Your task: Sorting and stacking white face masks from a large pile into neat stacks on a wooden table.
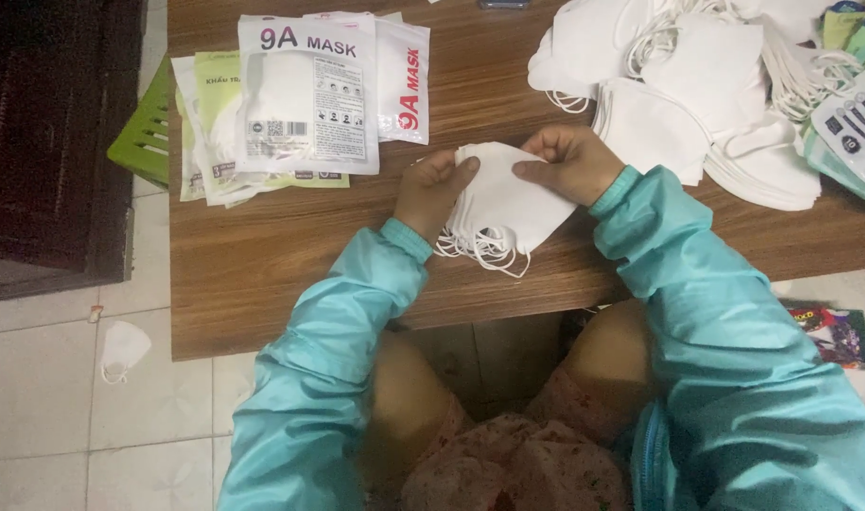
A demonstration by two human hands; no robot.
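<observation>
Bare brown wooden tabletop [290, 274] lies open in the lower left of the table, below the flat plastic mask packets [305, 95] that crowd the upper left. A narrow bare strip runs up the middle of the frame between those packets and the loose heap of white folded masks [697, 104] filling the upper right. Near the lower edge, teal sleeves [640, 246] bar the centre.

White and pale-green flat mask packets [305, 95] lie fanned upper left; more packets [853, 104] at right edge.
</observation>
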